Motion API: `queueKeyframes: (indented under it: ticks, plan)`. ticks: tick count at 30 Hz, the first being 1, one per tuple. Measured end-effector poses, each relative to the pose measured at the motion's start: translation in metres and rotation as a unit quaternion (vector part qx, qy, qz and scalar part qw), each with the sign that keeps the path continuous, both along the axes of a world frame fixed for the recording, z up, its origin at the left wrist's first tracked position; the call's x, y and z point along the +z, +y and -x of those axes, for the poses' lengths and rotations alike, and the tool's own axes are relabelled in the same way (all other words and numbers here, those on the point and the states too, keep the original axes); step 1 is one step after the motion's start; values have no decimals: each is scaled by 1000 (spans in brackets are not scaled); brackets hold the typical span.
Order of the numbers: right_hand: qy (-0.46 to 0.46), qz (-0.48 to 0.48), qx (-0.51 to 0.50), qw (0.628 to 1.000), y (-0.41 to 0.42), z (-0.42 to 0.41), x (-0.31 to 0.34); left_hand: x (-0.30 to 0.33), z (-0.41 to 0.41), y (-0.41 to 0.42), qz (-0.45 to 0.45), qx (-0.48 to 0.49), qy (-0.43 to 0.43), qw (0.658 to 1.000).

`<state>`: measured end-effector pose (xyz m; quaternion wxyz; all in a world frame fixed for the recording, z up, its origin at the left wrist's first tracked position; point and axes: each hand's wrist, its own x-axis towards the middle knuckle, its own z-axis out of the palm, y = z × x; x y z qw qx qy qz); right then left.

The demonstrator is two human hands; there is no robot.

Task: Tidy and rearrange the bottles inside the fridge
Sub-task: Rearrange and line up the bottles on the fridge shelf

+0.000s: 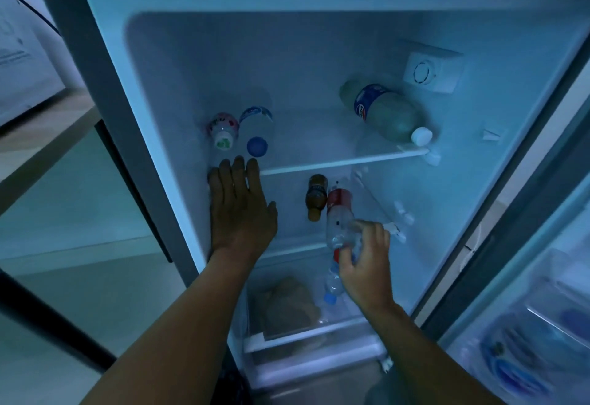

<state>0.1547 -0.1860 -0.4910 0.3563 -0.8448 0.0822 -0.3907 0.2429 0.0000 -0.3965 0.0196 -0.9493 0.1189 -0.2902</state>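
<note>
The left hand (238, 210) reaches into the open fridge (198, 63) with its arm extended and its palm turned away from the camera, fingers (238, 170) straight and close together, lying flat at the left end of the upper shelf (335, 163) and holding nothing. Just above those fingertips on that shelf stand a pink-labelled bottle (223, 131) and a blue-capped bottle (258, 136). The right hand (365, 264) is below the upper shelf, its fingers curled around the neck end of a clear bottle with a red label (339, 216), which is tilted. Beside it, to the left, is a small brown bottle (316, 195). A large green bottle (384, 111) lies on its side at the right of the upper shelf. Lower down, another clear bottle (332, 286) is partly hidden behind the right hand, and the drawer's contents are too dim to identify.
</note>
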Motion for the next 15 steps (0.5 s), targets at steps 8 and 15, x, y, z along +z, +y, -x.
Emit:
queueKeyframes:
  ticks: [8,15]
  plan:
    - [249,-50,-32,967,-9,1,-97,-4,-7,0,30,-17,-35,999]
    - [456,28,25,889,-11,0,-138,-12,-14,-5,44,-15,-69,997]
